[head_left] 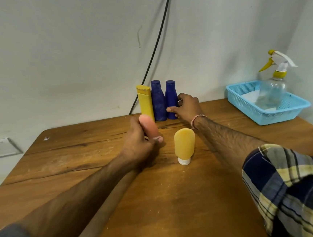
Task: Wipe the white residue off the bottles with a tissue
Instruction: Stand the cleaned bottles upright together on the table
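A row of three bottles stands at the table's far edge: a yellow bottle (145,102), a dark blue bottle (158,101) and a second dark blue bottle (171,98). My right hand (186,106) grips the right blue bottle from its right side, thumb low in front. My left hand (140,142) holds a pinkish bottle (148,126), blurred, just in front of the yellow one. An orange tube (184,144) stands on its white cap between my forearms. No tissue shows in either hand.
A blue plastic basket (291,114) at the table's right edge holds a clear spray bottle (273,89) with a yellow trigger and white tissue (250,96). A black cable (156,44) runs down the wall behind the bottles. The wooden table (159,203) shows pale dusty marks.
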Available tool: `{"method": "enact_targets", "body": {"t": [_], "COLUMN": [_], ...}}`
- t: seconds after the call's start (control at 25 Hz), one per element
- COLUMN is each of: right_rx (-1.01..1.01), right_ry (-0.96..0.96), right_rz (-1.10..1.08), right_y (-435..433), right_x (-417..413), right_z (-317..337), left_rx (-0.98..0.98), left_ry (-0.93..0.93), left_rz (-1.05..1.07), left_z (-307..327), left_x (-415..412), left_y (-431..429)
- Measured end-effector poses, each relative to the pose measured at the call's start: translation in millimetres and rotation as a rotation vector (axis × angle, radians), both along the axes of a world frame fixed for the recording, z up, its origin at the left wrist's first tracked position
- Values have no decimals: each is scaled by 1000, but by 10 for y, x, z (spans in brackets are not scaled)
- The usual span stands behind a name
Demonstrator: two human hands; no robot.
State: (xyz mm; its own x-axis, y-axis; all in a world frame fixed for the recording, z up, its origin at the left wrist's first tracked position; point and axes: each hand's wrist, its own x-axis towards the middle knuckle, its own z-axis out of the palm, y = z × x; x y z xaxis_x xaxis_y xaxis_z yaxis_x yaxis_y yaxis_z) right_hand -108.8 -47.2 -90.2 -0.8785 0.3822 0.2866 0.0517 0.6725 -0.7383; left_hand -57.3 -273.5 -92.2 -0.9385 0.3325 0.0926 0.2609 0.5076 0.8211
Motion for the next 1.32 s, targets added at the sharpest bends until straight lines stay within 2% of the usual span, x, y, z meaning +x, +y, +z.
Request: {"method": "enact_targets", "body": {"t": [0.12,0.24,0.32,0.4,0.56,0.68,0.92,1.12,1.2,1.32], "right_rx": [-35,-101,-81,-22,-1,60,-7,11,25,44], "right_ry": [-33,57,75,14,-56,-36,55,56,57,54], "right_rz": [-6,-89,-4,148,262,168,-103,-87,-84,-75], "right_y": [-17,-43,-53,-47,63,135,250,147,126,138], "right_x": [36,289,544,770,873,803,524,290,266,274], "right_z": [7,-4,-50,-64,-27,-106,-195,-189,-195,-193], "left_rx": [-1,-14,36,115,106,111,275,69,-29,-183], "left_ry": [9,48,65,80,109,78,-127,-243,-212,-61], "left_rz": [-13,-23,-33,-50,-54,-97,-135,-489,-536,-491], "left_z": [-22,-50,-55,-70,-69,-41,-114,11,31,-16], "left_x": [-119,-184,-171,-148,-192,-238,-163,130,246,292], "left_y": [213,400,530,646,808,858,478,68,54,165]}}
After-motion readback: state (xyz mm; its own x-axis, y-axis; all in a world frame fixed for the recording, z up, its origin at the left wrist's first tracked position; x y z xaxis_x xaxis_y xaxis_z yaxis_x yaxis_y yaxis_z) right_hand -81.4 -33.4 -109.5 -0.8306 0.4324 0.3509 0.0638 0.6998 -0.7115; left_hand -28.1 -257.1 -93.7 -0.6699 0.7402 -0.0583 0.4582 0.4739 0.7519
